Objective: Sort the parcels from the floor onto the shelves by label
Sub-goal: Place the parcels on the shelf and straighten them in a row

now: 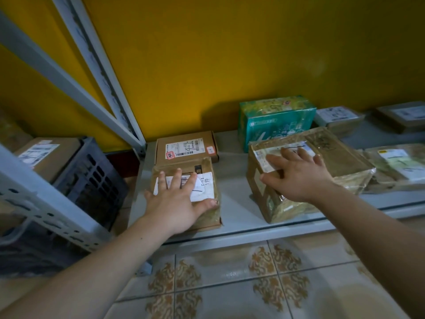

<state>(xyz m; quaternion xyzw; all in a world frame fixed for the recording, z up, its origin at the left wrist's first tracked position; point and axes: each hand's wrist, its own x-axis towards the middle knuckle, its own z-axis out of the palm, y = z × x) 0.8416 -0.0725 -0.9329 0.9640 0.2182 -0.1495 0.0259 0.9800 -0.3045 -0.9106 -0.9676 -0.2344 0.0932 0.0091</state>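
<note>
While the left grip (pixel 177 203), a bare hand, lies flat on top of a small brown cardboard box with a white paper label (pixel 207 187), its fingers are spread out straight. The thumb reaches over the box's right edge. It presses on the box and does not hold it.

The right grip (pixel 299 173), the other bare hand, rests on the near corner of a big brown box wrapped in shiny tape (pixel 340 157). Its fingers lie on top, partly over the label, and its thumb points along the front side. This hand looks open too.

Both boxes sit on the low grey shelf (pixel 234 199), well apart, with bare shelf between them. A flat brown box with a barcode label (pixel 186 146) lies just behind the small one. A green printed box (pixel 276 120) stands behind the big one. More parcels lie farther right.

To the left is a black plastic crate (pixel 92 178). The patterned floor tiles (pixel 230 284) are in front, and no parcel shows there.

I think this step is setting the two parcels in their places on the shelf. Next, the hands likely need to nudge them straight or let go, and then look for another parcel and read its label.
</note>
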